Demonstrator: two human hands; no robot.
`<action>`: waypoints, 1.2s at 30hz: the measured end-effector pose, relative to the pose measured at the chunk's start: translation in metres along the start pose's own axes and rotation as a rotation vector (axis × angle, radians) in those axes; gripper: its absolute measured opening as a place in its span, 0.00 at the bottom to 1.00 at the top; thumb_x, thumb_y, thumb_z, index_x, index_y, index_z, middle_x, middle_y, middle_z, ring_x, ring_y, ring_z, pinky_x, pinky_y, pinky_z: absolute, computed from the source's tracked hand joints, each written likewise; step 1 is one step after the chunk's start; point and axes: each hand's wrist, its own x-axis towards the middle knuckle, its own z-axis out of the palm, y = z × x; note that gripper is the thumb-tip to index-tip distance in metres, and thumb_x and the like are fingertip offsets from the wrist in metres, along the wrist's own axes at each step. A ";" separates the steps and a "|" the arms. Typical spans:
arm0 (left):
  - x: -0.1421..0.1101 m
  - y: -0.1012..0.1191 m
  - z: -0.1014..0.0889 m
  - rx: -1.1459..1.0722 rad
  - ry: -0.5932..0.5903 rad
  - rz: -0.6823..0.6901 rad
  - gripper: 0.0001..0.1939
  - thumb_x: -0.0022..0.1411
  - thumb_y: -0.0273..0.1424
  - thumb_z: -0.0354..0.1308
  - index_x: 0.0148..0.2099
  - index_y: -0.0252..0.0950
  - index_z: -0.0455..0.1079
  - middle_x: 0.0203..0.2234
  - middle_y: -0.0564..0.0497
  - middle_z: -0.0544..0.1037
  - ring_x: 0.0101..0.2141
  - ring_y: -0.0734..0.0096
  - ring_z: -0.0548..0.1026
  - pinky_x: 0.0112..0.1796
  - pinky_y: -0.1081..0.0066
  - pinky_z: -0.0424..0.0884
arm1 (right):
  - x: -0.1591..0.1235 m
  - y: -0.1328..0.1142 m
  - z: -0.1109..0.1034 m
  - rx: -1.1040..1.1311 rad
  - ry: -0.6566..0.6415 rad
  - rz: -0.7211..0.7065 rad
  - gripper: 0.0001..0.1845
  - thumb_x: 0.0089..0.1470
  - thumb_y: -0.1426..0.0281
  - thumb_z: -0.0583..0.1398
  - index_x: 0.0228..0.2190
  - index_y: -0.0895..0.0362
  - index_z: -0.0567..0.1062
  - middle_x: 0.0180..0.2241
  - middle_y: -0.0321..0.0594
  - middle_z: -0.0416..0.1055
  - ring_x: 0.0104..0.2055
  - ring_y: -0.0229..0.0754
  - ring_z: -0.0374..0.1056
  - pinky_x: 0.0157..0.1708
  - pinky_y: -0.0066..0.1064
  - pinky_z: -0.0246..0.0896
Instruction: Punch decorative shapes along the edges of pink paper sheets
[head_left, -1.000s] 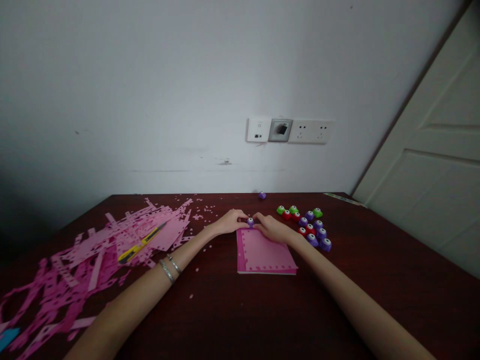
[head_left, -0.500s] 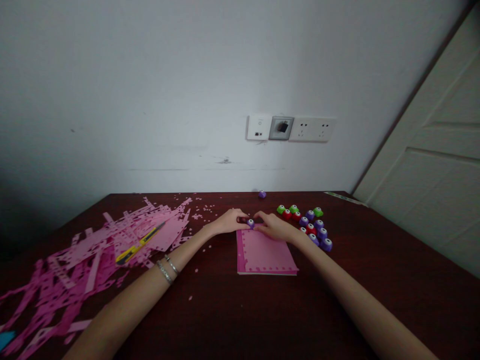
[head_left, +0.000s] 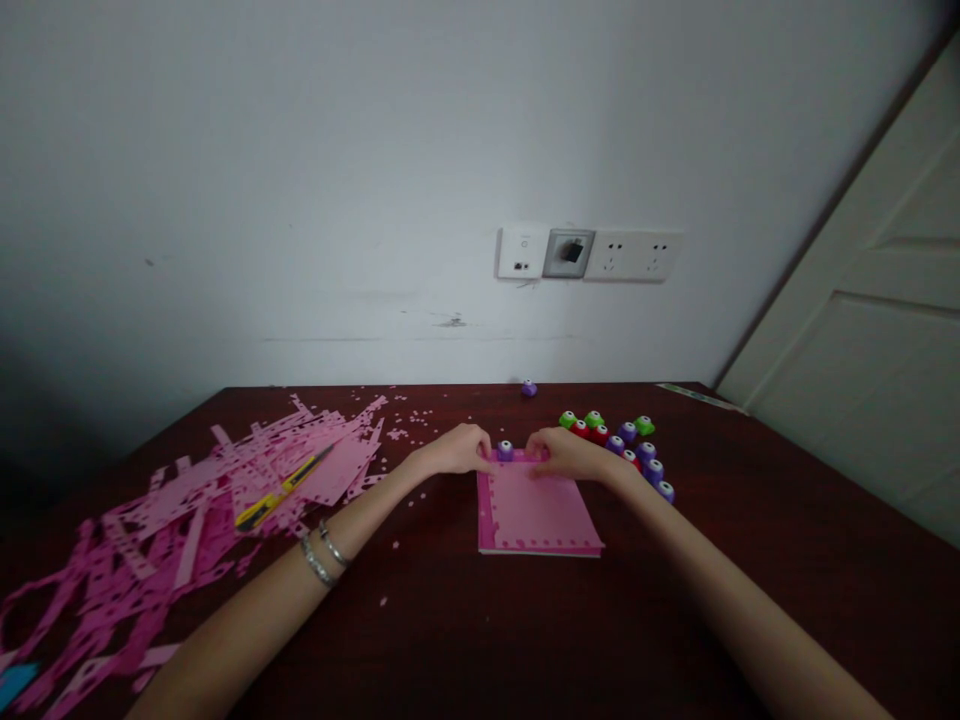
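Note:
A stack of pink paper sheets (head_left: 536,515) lies in the middle of the dark wooden table (head_left: 525,630), its edges notched with punched shapes. At its far edge sits a small purple paper punch (head_left: 505,451). My left hand (head_left: 456,449) rests curled just left of the punch, fingertips by it at the sheet's far left corner. My right hand (head_left: 568,453) lies over the far edge to the right of the punch, fingers bent down onto the paper. Neither hand plainly grips the punch.
Several small punches, green, red and purple (head_left: 626,447), cluster right of my right hand. One lone purple punch (head_left: 529,388) sits near the wall. A heap of pink paper strips (head_left: 187,510) with a yellow utility knife (head_left: 279,490) covers the left side. Wall sockets (head_left: 589,254) are behind.
Both hands have drawn slightly apart, so the purple punch now stands uncovered between them on the sheet's far edge. The view has shifted a little.

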 end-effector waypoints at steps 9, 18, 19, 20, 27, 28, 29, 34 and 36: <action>0.002 -0.004 0.005 0.011 0.011 -0.011 0.09 0.43 0.32 0.64 0.28 0.34 0.72 0.22 0.53 0.73 0.24 0.76 0.67 0.26 0.75 0.59 | 0.000 -0.002 0.000 0.042 -0.005 0.014 0.11 0.40 0.68 0.62 0.29 0.60 0.74 0.29 0.40 0.72 0.29 0.38 0.65 0.26 0.25 0.56; 0.000 -0.002 -0.008 -0.098 -0.066 -0.046 0.09 0.48 0.34 0.59 0.26 0.33 0.74 0.20 0.51 0.74 0.23 0.76 0.67 0.25 0.75 0.59 | 0.000 -0.005 -0.003 0.122 -0.009 -0.020 0.10 0.46 0.67 0.57 0.24 0.61 0.74 0.22 0.37 0.70 0.24 0.35 0.62 0.22 0.24 0.53; 0.000 -0.003 -0.010 -0.110 -0.079 -0.055 0.09 0.48 0.34 0.59 0.25 0.33 0.74 0.19 0.51 0.74 0.22 0.76 0.66 0.25 0.75 0.58 | 0.001 -0.005 -0.003 0.123 -0.012 -0.025 0.10 0.46 0.66 0.57 0.24 0.61 0.75 0.22 0.37 0.70 0.24 0.35 0.62 0.22 0.24 0.53; 0.000 -0.005 -0.012 -0.121 -0.093 -0.063 0.09 0.47 0.34 0.59 0.25 0.33 0.75 0.19 0.52 0.74 0.22 0.76 0.66 0.25 0.75 0.58 | 0.001 -0.005 -0.003 0.120 -0.015 -0.029 0.11 0.46 0.66 0.57 0.24 0.61 0.75 0.22 0.37 0.70 0.24 0.35 0.62 0.22 0.24 0.52; 0.000 -0.013 -0.013 -0.164 -0.083 -0.178 0.07 0.44 0.33 0.60 0.24 0.34 0.75 0.16 0.54 0.71 0.21 0.77 0.63 0.24 0.75 0.56 | 0.002 0.000 -0.002 0.064 -0.030 0.034 0.11 0.45 0.67 0.56 0.20 0.61 0.74 0.19 0.37 0.68 0.21 0.34 0.60 0.19 0.24 0.49; 0.000 -0.013 -0.012 -0.165 -0.077 -0.190 0.07 0.44 0.33 0.60 0.24 0.34 0.75 0.16 0.55 0.71 0.20 0.77 0.63 0.23 0.75 0.56 | 0.002 0.001 -0.002 0.057 -0.031 0.046 0.11 0.44 0.67 0.56 0.20 0.61 0.73 0.19 0.37 0.68 0.21 0.34 0.60 0.19 0.24 0.48; 0.000 -0.013 -0.011 -0.163 -0.073 -0.199 0.07 0.44 0.33 0.60 0.23 0.33 0.75 0.15 0.55 0.70 0.20 0.77 0.63 0.23 0.75 0.55 | 0.002 0.001 -0.002 0.053 -0.032 0.054 0.10 0.44 0.68 0.56 0.19 0.61 0.73 0.18 0.37 0.68 0.21 0.34 0.60 0.19 0.24 0.48; 0.001 -0.010 -0.006 -0.141 -0.047 -0.205 0.09 0.44 0.34 0.60 0.22 0.32 0.74 0.15 0.55 0.69 0.21 0.77 0.63 0.24 0.75 0.56 | 0.002 0.001 -0.002 0.034 -0.010 0.078 0.09 0.43 0.71 0.55 0.19 0.61 0.73 0.20 0.38 0.69 0.23 0.35 0.61 0.21 0.24 0.50; 0.002 -0.009 -0.006 -0.135 -0.035 -0.209 0.09 0.44 0.34 0.60 0.22 0.32 0.74 0.16 0.54 0.70 0.21 0.77 0.63 0.24 0.75 0.56 | 0.001 0.001 -0.002 0.028 -0.010 0.086 0.09 0.42 0.71 0.55 0.19 0.61 0.73 0.20 0.39 0.69 0.23 0.35 0.62 0.22 0.25 0.50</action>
